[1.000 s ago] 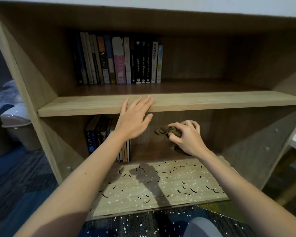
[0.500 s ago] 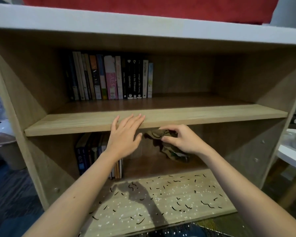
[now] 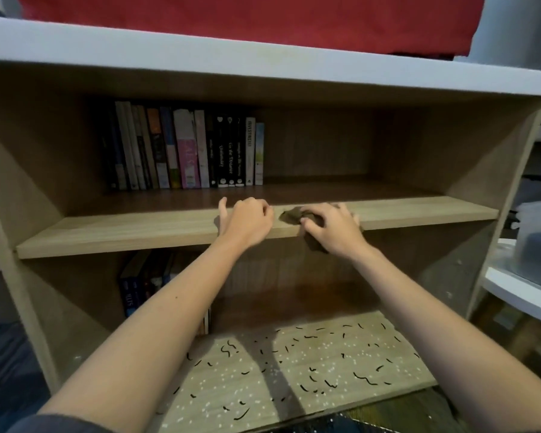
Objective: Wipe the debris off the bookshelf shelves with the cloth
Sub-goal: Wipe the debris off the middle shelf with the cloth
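The right hand grips a crumpled brown cloth, fingers spread and curled over it. The wad lies on the front edge of the middle shelf, and a fold of it hangs down past the lip under the palm. Just beside it, the left hand rests on the same edge with its fingers curled under and its thumb stuck out to the left. It seems to hold nothing, though the knuckles hide the fingertips. The two hands sit close together without touching, and both bare forearms reach up from the lower corners of the view. Behind them, a row of upright books stands against the back of the middle shelf, toward its left half. The board around the hands looks plain wood. The debris, black squiggly bits and small white specks, lies thickly across the front of the bottom shelf. More books stand at the left of that shelf, partly behind the left forearm. The bookshelf has a white top board with something red lying on it. To the right, a translucent plastic container sits on a white surface.
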Available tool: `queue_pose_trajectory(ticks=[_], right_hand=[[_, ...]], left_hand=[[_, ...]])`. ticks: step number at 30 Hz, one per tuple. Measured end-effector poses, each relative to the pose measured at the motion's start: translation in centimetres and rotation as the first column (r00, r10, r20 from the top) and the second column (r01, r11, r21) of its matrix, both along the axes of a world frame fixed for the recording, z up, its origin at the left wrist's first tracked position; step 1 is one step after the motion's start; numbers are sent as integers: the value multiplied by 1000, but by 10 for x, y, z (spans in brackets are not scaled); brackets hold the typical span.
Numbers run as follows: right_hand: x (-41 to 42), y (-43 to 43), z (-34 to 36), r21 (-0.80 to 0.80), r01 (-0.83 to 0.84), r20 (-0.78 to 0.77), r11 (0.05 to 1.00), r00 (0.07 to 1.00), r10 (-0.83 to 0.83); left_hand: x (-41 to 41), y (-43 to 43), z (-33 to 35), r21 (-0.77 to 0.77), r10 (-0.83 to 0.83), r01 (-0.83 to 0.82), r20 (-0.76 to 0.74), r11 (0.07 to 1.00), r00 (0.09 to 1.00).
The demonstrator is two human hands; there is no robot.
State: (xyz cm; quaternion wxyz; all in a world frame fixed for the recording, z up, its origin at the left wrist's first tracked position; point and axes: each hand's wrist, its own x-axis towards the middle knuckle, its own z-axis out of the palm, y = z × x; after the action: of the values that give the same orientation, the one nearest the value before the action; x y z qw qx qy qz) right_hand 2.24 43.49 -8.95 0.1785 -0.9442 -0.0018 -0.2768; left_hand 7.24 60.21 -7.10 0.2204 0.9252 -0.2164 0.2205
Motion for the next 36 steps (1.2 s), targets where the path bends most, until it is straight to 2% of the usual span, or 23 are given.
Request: queue_pose_trajectory(ticks=[2, 4, 7, 9, 10, 11, 13, 15, 16, 18, 20, 21, 23, 25, 27, 28, 30, 33, 36], right_hand=[[-14, -2, 2, -16, -198, 59, 980, 978, 198], [-18, -25, 13, 20, -252, 72, 967, 965, 250], [-14, -79, 30, 96, 0, 114, 995, 993, -11], [-13, -115, 28, 75, 254, 50, 964, 965, -258], [-10, -124, 21, 45, 323, 4, 945, 946, -324], [-9, -126, 13, 19, 328, -10, 944, 945, -328], [-13, -127, 5, 49, 182, 9, 982, 983, -182], [-19, -138, 13, 200, 9, -13, 980, 1000, -7], [-20, -153, 18, 250, -4, 4, 968, 1000, 3], [-15, -196, 27, 276, 125, 71, 953, 986, -150], [-10, -232, 28, 287, 320, 14, 903, 941, -338], [-7, -241, 24, 279, 397, -37, 874, 914, -403], [2, -231, 14, 191, 408, -46, 893, 912, -407], [8, -208, 8, 167, 230, -5, 959, 973, -233], [10, -202, 10, 199, 94, 14, 976, 995, -99], [12, -212, 15, 214, 115, 25, 970, 992, -123], [10, -243, 26, 163, 295, 21, 942, 953, -302], [16, -286, 33, -6, 514, -204, 858, 839, -505], [42, -298, 34, -91, 530, -353, 843, 774, -525]], left_hand=[[0, -15, 3, 1, -33, 33, 10, 999, 999], [-1, -29, 9, -8, -73, 74, 2, 997, 997], [0, -50, 14, -5, -136, 136, -22, 991, 991], [5, -79, 15, 13, -188, 189, -44, 982, 981], [7, -93, 14, 18, -209, 210, -59, 977, 976], [9, -106, 12, 13, -225, 227, -80, 974, 971], [11, -134, 8, -17, -248, 248, -114, 969, 962], [14, -154, 6, -18, -247, 247, -118, 969, 962], [15, -163, 5, 5, -245, 248, -128, 969, 961], [20, -176, 2, 59, -229, 239, -138, 969, 963], [25, -184, 3, 119, -161, 185, -189, 975, 969], [27, -188, 2, 152, -111, 145, -213, 978, 971], [27, -188, 1, 212, -55, 93, -179, 973, 982], [24, -188, 2, 249, -46, 82, -149, 965, 988], [24, -189, 3, 285, -32, 73, -145, 956, 989], [23, -189, 2, 299, -27, 73, -154, 951, 988], [23, -190, 1, 302, -33, 85, -173, 950, 984], [27, -190, 2, 279, -29, 83, -193, 957, 981], [28, -191, 1, 262, -38, 88, -190, 961, 981]])
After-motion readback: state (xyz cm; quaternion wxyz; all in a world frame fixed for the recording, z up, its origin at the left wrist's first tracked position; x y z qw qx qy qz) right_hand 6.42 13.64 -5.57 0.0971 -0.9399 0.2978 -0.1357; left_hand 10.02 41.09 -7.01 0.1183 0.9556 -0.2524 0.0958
